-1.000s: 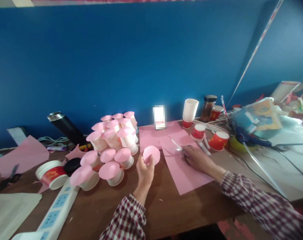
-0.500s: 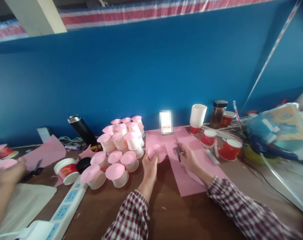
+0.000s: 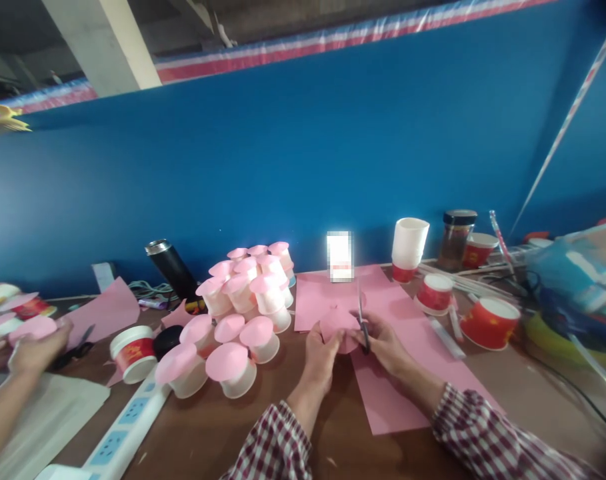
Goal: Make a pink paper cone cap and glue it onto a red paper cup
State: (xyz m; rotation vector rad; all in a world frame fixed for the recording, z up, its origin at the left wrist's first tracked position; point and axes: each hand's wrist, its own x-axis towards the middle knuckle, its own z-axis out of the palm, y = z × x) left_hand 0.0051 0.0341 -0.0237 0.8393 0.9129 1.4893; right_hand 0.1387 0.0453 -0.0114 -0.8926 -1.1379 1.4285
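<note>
Roughly left to right: pink-topped cups clustered on the brown table; then left hand, thumb and fingers pinching a pink paper disc just above it. Right hand grasps scissors at the disc's right edge; red-and-white cups farther right.

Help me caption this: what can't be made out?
In the head view:
Pink round paper: partly covered by left hand.
Dark metal scissors: handles partly hidden by right hand.
White upright rectangle: face pixelated.
White pink-topped paper cups: rear bases hidden by front ones.
Bluish translucent plastic bag: cut off by right edge.
</note>
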